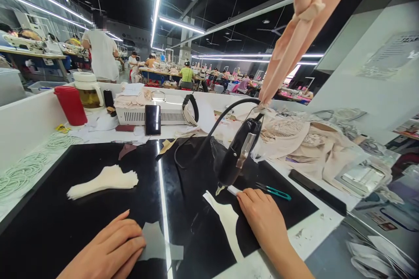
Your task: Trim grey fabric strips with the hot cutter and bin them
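Note:
My left hand [113, 248] lies near the front edge of the glossy black work surface [98, 209], fingers together, its fingertips pressing on a small grey fabric piece [157, 244]. My right hand [262, 216] rests knuckles up beside a long white fabric strip [227, 222], its fingers curled around the end of a small white stick-like object [234, 190]. A black hot-cutter tool [237, 157] hangs on its cord just above, tip pointing down at the strip's far end.
A stack of white cut pieces [104, 181] lies at left. Green-handled snips [275, 191] sit right of the tool. A red jug [70, 104], a phone [152, 120], a white box [147, 111] and heaped beige lace garments [304, 139] stand behind. Peach fabric [301, 22] hangs overhead. Other workers sit far back.

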Tool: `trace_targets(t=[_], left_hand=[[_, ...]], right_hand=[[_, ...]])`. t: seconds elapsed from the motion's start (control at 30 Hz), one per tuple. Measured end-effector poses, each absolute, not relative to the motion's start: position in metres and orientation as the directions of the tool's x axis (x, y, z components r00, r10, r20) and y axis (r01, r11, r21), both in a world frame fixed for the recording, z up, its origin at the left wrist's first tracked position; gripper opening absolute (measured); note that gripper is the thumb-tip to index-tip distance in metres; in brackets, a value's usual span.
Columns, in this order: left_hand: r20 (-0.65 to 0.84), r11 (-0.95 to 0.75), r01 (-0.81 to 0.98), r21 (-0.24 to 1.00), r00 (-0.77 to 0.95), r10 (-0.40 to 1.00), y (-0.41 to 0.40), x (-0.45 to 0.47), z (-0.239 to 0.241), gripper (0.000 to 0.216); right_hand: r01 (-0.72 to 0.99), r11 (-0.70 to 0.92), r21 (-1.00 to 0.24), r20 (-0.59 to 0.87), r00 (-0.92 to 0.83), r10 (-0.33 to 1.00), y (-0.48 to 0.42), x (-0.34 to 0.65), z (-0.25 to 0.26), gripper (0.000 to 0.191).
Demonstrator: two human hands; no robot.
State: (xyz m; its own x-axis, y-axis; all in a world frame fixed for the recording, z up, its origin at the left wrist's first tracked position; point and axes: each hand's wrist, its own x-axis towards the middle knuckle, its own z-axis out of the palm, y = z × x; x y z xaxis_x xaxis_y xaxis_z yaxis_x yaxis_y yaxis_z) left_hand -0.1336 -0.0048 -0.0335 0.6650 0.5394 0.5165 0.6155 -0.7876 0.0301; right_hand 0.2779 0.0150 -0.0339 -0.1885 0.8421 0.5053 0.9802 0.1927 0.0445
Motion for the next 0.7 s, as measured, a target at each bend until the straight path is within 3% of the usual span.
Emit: trace_targets(t=[0.13,0.3,0.5,0.7], left_hand=[[0.520,-0.798,0.602,0.042,0.669,0.531,-0.008,-0.130,-0.033,0.024],[0.541,-0.777,0.623,0.092,0.624,0.564,-0.011,-0.127,-0.032,0.020],[0.504,-0.806,0.591,0.043,0.683,0.528,-0.007,-0.131,-0.030,0.027],[0.536,-0.811,0.577,0.093,0.658,0.530,-0.007,-0.130,-0.032,0.021]], right_hand=[[0.978,0.183,-0.101,0.484,-0.112,0.868,0.015,0.281,-0.031,0.032],[0.885,0.098,-0.455,0.418,0.115,0.901,0.014,0.291,-0.025,0.030],[0.529,-0.010,-0.849,0.264,0.439,0.859,0.015,0.309,-0.012,0.040],[0.211,0.112,-0.971,0.226,0.657,0.719,0.014,0.309,-0.007,0.053]])
